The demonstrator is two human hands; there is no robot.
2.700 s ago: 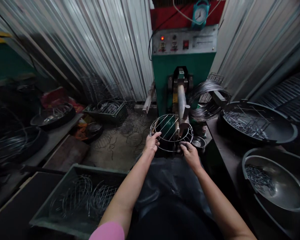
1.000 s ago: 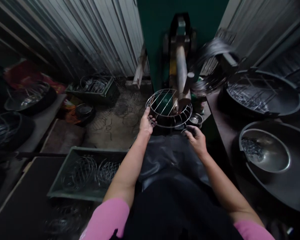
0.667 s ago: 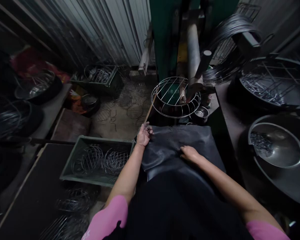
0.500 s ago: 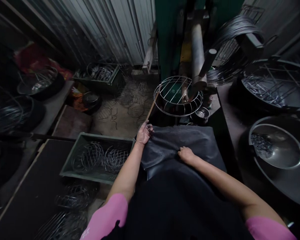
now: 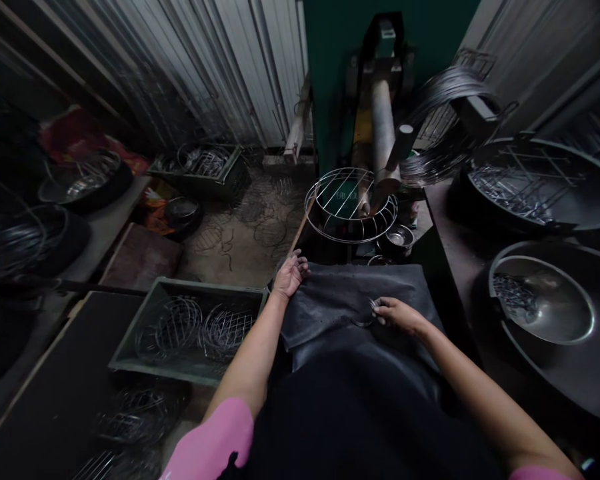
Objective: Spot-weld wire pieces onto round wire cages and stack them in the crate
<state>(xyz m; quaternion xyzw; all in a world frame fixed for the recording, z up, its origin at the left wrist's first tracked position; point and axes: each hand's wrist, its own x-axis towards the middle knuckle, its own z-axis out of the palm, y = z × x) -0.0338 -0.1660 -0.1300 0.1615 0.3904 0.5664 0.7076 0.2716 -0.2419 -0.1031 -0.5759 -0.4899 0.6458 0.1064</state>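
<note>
A round wire rack (image 5: 351, 205) sits on the green machine's (image 5: 353, 80) metal arm (image 5: 381, 130), with neither hand on it. My left hand (image 5: 290, 273) rests at the left edge of the dark sheet (image 5: 350, 300) over my lap, fingers loosely spread, empty. My right hand (image 5: 399, 315) lies on the middle of the sheet, fingertips pinched on a small bent wire piece (image 5: 369, 315).
A green crate (image 5: 190, 330) with wire racks stands at my lower left; another crate (image 5: 205, 167) sits by the corrugated wall. Large bowls of wire pieces (image 5: 540, 303) (image 5: 535, 183) fill the bench on the right. A wire coil (image 5: 443, 127) hangs beside the machine. Loose wire rings litter the floor.
Both hands left the wire rack and dropped to the sheet on my lap. The right hand slid slightly right and now pinches a small wire piece. The rack stays on the machine.
</note>
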